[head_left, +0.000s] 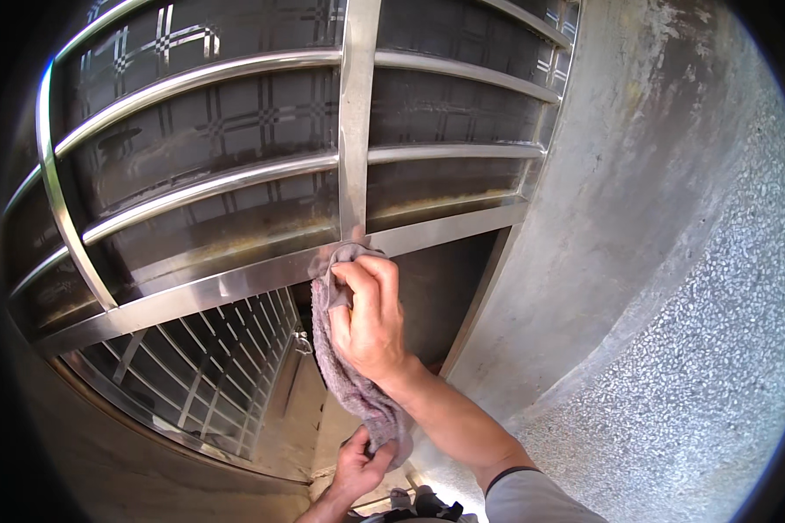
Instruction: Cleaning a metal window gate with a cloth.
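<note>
A greyish-purple cloth point(327, 344) hangs between my two hands. My right hand point(371, 318) is closed on its upper end and presses it against a shiny metal crossbar point(235, 281), just under the joint with an upright metal post point(356, 122). Lower down, my left hand point(362, 466) grips the cloth's other end, close to my body. The middle of the cloth sags loosely in folds.
Above the crossbar, curved metal bars point(227, 70) run in front of dark panels. A metal grille door point(201, 375) stands at lower left. On the right are a grey wall point(619, 174) and a speckled stone surface point(672, 383).
</note>
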Action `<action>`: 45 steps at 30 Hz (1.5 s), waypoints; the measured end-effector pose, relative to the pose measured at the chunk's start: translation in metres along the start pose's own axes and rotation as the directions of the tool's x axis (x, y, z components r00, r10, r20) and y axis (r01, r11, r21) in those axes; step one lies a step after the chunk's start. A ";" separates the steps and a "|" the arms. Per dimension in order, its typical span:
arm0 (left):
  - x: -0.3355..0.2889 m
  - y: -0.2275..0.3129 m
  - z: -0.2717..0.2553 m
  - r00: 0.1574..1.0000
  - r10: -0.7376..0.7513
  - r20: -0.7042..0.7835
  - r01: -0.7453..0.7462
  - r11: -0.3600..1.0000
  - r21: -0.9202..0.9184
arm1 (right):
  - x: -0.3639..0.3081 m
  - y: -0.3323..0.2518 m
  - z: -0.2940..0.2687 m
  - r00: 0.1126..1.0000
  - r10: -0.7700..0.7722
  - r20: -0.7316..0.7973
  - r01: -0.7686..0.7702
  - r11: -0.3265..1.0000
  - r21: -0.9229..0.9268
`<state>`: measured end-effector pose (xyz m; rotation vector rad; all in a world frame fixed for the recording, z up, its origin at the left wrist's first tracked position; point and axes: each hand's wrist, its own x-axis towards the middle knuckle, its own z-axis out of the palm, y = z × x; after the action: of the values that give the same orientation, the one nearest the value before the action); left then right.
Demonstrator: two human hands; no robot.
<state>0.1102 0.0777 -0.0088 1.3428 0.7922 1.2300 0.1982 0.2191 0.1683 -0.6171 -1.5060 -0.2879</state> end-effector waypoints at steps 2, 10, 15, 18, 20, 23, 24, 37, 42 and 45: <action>-0.006 0.010 -0.006 0.995 -0.081 -0.055 0.080 0.997 -0.022 | 0.008 0.001 -0.015 0.997 -0.037 0.069 0.041 0.997 -0.060; 0.012 0.000 0.007 0.994 -0.099 0.038 0.098 0.994 0.046 | 0.035 0.099 -0.116 1.000 0.002 0.000 -0.001 0.930 -0.368; 0.053 0.031 0.052 0.985 0.042 0.167 -0.054 0.996 0.066 | 0.056 0.130 -0.156 0.992 0.097 -0.084 -0.128 0.770 -0.625; 0.054 0.027 0.053 0.978 0.004 0.210 -0.023 0.996 0.088 | 0.054 0.130 -0.143 0.983 0.080 -0.166 -0.164 0.793 -0.586; 0.048 0.020 0.047 0.980 0.008 0.200 -0.024 0.997 0.080 | 0.043 0.126 -0.126 0.975 0.081 -0.207 -0.184 0.818 -0.545; 0.024 0.012 0.019 0.992 -0.013 0.122 -0.002 0.993 0.118 | 0.031 0.099 -0.088 0.974 0.020 -0.227 -0.144 0.827 -0.544; 0.014 0.008 0.009 0.994 -0.014 0.107 0.002 0.993 0.117 | 0.028 0.085 -0.075 0.976 0.024 -0.218 -0.140 0.834 -0.535; -0.118 -0.020 -0.069 0.866 0.072 -0.495 -0.098 0.995 -0.028 | -0.043 -0.101 0.095 0.821 -0.168 0.545 -0.097 0.901 0.424; -0.137 0.029 -0.078 0.824 -0.022 -0.566 -0.088 0.982 -0.167 | -0.146 -0.045 0.060 0.285 -0.042 0.958 -0.410 0.898 0.162; -0.140 0.033 -0.081 0.830 0.029 -0.558 -0.045 0.999 -0.014 | -0.205 -0.023 0.026 0.009 -0.064 0.998 -0.307 0.950 0.063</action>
<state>-0.0071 -0.0387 -0.0191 0.9756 1.1539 1.6926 0.1501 0.1748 -0.0293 -0.7593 -2.8402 0.7611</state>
